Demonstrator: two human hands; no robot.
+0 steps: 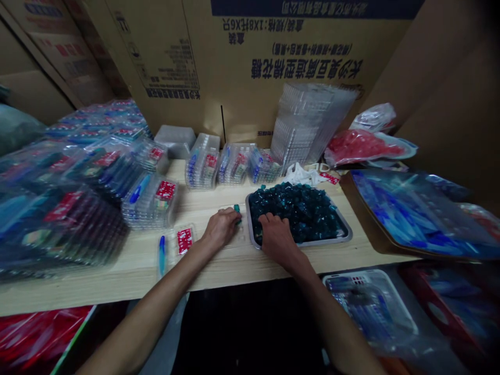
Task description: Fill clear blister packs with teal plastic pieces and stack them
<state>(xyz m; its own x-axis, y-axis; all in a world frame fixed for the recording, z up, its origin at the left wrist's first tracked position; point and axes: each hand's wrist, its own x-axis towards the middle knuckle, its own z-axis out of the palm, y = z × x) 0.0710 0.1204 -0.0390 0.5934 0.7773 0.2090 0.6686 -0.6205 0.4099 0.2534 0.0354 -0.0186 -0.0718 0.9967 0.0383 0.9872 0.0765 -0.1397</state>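
Note:
My left hand [222,227] is closed in a pinch on a small dark teal cube [236,208], over a clear plastic blister tray [242,235] lying on the table. Just to its right stands a shallow grey tray [349,234] heaped with glossy dark teal cubes [300,211]. At this tray's left end, my right hand [278,237] reaches into the heap with curled fingers; what lies between its fingertips is hidden. Left of my left forearm lie a blue pen-shaped piece [162,252] and a red-and-white packet [185,240] in clear plastic.
Stacks of filled clear packs [150,200] crowd the left and back. Tall nested clear trays [299,125] stand before a large carton [234,67]. A bag of red pieces [363,147] sits back right, near a box of blue pieces [406,213]. Below is a white basket [408,312].

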